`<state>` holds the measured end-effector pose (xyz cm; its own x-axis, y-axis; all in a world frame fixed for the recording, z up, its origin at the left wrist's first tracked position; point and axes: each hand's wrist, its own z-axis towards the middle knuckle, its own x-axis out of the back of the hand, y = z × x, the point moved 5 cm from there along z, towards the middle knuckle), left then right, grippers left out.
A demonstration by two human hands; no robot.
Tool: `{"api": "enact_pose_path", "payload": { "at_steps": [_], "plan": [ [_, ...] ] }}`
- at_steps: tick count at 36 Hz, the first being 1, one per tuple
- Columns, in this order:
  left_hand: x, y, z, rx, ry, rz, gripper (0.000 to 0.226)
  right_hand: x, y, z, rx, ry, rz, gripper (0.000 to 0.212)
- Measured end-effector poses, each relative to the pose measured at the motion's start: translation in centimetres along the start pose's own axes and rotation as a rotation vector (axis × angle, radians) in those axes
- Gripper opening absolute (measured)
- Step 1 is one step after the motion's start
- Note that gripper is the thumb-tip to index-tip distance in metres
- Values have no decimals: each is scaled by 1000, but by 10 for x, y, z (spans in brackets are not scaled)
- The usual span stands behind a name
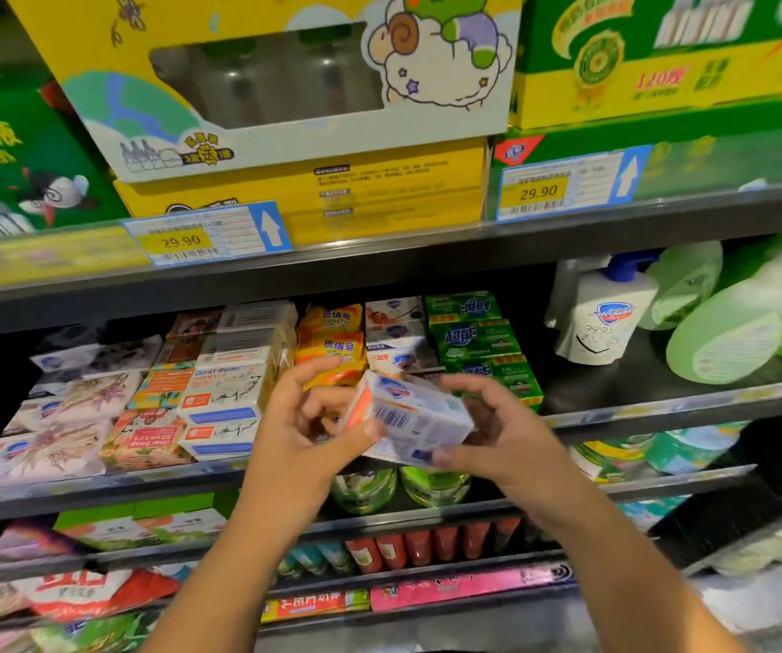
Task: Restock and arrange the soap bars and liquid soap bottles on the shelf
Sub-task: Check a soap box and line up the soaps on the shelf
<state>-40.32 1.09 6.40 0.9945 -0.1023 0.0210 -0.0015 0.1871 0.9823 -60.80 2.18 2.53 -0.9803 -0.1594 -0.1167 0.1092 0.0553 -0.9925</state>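
left hand [306, 428] and right hand [497, 428] clamp one white soap box [410, 414] by its ends, tilted, probably squaring its label for the white stack [396, 341] just beyond the fingertips.

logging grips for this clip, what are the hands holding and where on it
A white soap box, left hand pinching its orange end, right hand gripping the opposite end.
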Motion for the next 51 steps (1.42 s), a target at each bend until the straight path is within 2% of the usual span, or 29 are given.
{"api": "enact_pose_path", "payload": {
  "at_steps": [3, 6, 11, 15, 18, 21, 23, 25, 27, 30, 33, 37, 42, 43, 45, 48, 50, 51],
  "plan": [
    [-2, -13, -4, 75, -76, 47, 70, 18, -20, -3, 72, 84, 97, 69],
    [-17, -26, -12, 139, -174, 140, 70, 12, -35, -2, 127, 63, 102, 69],
    [-33, -39, -21, 210, -281, 264, 66, -17, -31, -1, 110, -62, -181, 64],
    [-15, -39, -13, 219, -234, 276, 62, -8, -25, 4, 119, -17, -199, 59],
    [0, -31, -7, 237, -152, 99, 64, 6, -27, 9, 133, 65, -120, 53],
    [5, -22, -3, 269, -90, -57, 57, 7, -24, 12, 60, 73, -40, 45],
    [5, -18, -1, 342, -58, -100, 45, 2, -18, 12, -26, 57, -46, 31],
    [2, -19, -1, 481, -63, -136, 29, -3, -10, 11, -136, 49, -122, 18],
    [0, -25, -6, 650, -84, -142, 20, -7, 1, 10, -253, 42, -186, 18],
    [6, -38, -13, 810, -89, -101, 27, -15, 9, 8, -362, -5, -205, 19],
    [13, -40, -10, 745, -88, -143, 24, -14, 9, 10, -376, -18, -230, 25],
    [23, -26, 2, 520, -132, -130, 33, -13, 0, 17, -329, 35, -143, 33],
    [41, -2, 13, 226, -120, -38, 45, -29, -6, 29, -413, -45, -7, 74],
    [44, 1, 13, 183, -140, 1, 45, -34, -8, 32, -421, -53, 35, 77],
    [51, 5, 13, 117, -165, 74, 45, -45, -13, 39, -410, -43, 99, 71],
    [65, 6, 13, 114, -173, 80, 45, -61, -22, 48, -362, 1, 173, 42],
    [77, 6, 12, 131, -202, 170, 55, -72, -25, 53, -331, -13, 219, 24],
    [82, 6, 12, 129, -238, 254, 62, -78, -27, 56, -307, -33, 225, 21]
  ]
}}
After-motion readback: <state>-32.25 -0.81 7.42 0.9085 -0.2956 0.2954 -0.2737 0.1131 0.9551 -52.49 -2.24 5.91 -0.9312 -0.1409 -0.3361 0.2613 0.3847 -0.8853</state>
